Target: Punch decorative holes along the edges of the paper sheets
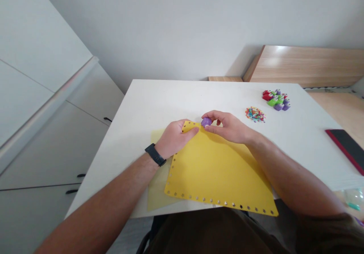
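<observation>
White cupboards stand at the left beside the white table. A paler yellow sheet lies on the table under the yellow sheet, which has small holes punched along its left and near edges. The left hand, with a black watch on the wrist, has its grip closed on the far left corner of the yellow sheet. The right hand pinches a small purple punch on the far edge of this sheet, just beside the left fingers. Further right lie a pile of coloured paper bits, a group of small punches, and a red-edged tablet.
</observation>
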